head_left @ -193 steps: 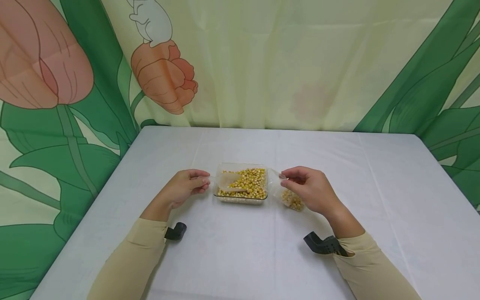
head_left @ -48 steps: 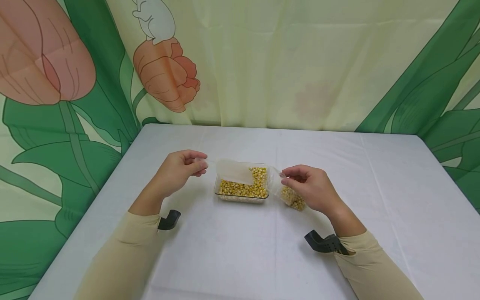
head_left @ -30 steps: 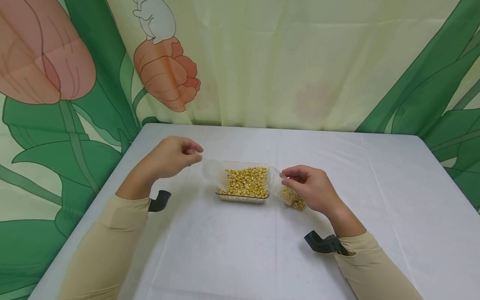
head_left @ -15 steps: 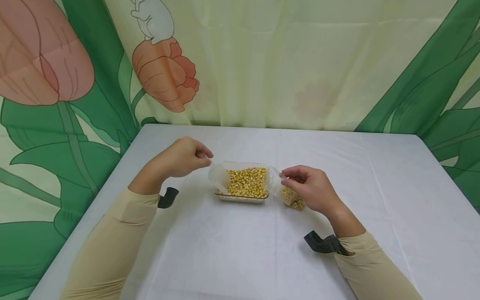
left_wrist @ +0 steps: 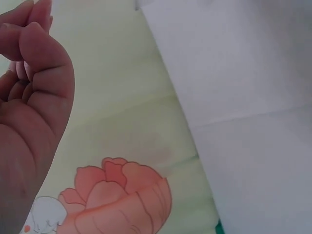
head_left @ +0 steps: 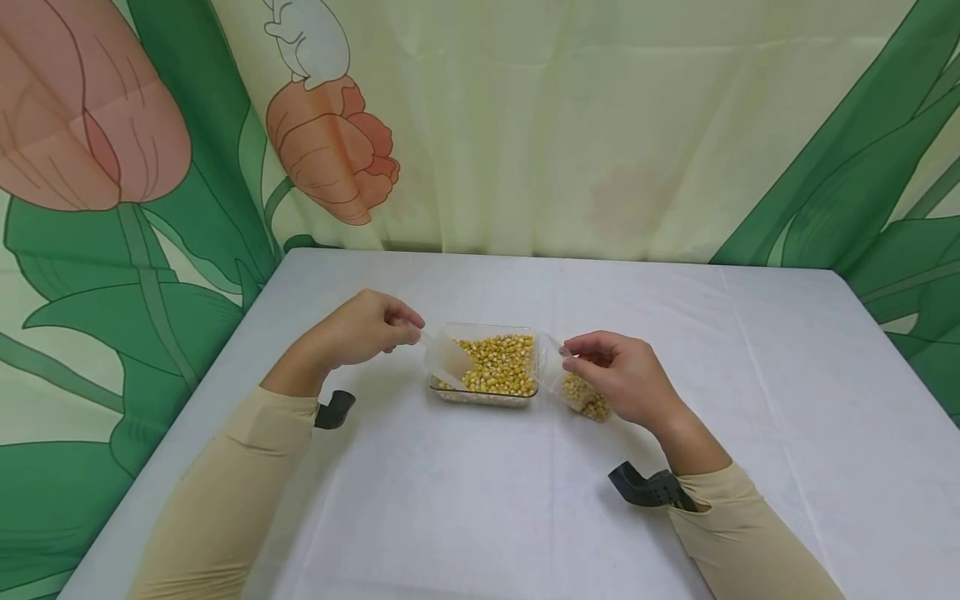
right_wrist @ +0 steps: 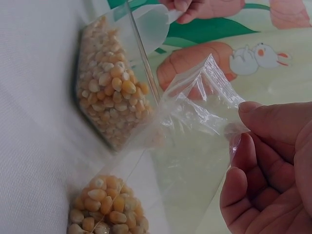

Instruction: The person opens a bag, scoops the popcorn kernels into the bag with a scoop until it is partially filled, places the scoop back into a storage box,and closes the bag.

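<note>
A frosted, see-through scoop (head_left: 446, 358) is in my left hand (head_left: 363, 329), its handle pinched between thumb and fingers. The blade slants down into the left end of a clear rectangular box (head_left: 483, 400), its tip at the yellow corn kernels (head_left: 501, 367). My right hand (head_left: 626, 371) pinches the top edge of a clear plastic bag (right_wrist: 195, 117) just right of the box. The bag's mouth is spread toward the box, and corn kernels (right_wrist: 109, 209) lie in its bottom. In the left wrist view only the left hand (left_wrist: 39, 92) shows; the scoop is out of sight.
A white cloth covers the table (head_left: 480, 500) under the box and bag. Behind it hangs a curtain (head_left: 562, 125) printed with flowers, leaves and a rabbit. Black wrist-worn devices (head_left: 651, 485) stick out from both sleeves.
The scoop rose over the box, swung left past its end, then came back right and down into the kernels with my left hand. My right hand and the bag stay almost still.
</note>
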Available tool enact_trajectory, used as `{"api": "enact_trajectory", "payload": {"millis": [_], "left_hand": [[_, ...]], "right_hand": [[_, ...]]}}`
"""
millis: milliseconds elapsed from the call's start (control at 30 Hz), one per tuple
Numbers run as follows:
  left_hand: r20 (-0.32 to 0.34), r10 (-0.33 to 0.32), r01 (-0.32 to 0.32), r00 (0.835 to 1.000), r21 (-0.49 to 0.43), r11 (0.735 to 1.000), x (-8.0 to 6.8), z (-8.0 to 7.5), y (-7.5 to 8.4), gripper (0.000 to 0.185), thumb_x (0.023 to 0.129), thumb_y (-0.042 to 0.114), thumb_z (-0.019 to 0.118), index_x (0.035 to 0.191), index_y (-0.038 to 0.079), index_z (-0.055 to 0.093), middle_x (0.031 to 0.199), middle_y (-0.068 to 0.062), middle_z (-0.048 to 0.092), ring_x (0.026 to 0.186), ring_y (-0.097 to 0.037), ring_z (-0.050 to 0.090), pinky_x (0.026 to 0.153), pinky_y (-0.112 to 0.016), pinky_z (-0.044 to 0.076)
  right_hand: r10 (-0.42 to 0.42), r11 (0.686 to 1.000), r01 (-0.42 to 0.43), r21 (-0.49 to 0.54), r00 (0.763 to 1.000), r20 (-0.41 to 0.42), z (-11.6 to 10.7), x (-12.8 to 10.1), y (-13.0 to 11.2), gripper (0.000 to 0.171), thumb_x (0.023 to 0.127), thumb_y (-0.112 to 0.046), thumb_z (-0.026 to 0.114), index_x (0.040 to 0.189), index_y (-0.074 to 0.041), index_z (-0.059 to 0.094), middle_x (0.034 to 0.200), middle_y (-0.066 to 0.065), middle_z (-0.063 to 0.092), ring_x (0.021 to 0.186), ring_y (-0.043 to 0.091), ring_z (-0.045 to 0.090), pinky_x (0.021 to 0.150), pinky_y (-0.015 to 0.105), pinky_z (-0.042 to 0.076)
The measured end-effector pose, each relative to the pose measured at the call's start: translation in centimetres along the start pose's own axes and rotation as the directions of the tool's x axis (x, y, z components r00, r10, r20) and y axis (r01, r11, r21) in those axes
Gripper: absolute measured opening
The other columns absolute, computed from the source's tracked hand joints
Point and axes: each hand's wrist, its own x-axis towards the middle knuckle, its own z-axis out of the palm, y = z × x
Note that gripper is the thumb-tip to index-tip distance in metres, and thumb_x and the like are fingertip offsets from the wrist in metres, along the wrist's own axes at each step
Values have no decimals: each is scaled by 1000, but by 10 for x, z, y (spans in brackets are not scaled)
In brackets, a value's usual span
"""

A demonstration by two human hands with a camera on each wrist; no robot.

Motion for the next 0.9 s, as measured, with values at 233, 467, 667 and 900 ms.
{"api": "enact_trajectory", "payload": {"millis": [233,467,667,900], "left_hand": [[-8,-36,35,999,-73,997,2,13,-16,30,96,21,67,122,5,69,98,-13,66,84,-24,57,79,-37,45],[-12,-75,72,997,-178,981,4,27,-32,32,97,20,67,124,2,67,97,-15,63,86,-25,56,83,-40,47],[-31,-81,69,996,-283,957,5,38,-44,32,97,16,66,124,-2,65,99,-9,70,81,-20,57,81,-34,52],[-29,-68,53,997,-359,932,9,47,-52,32,98,13,65,124,-6,63,98,-9,71,76,-17,54,77,-30,52]], "right_hand": [[9,1000,-9,-2,1000,2,0,0,-1,17,93,-7,71,109,-1,72,102,8,73,88,21,66,73,24,54],[13,1000,-13,-14,1000,1,-1,-1,-1,18,93,-8,71,109,-2,72,102,8,73,89,22,66,73,24,54],[16,1000,-16,-16,1000,3,0,-1,-1,18,93,-8,71,109,-2,72,101,7,73,88,22,65,73,24,54],[22,1000,-22,-22,1000,0,0,-1,-1,18,93,-9,72,109,-2,72,101,7,73,88,22,65,73,24,54]]}}
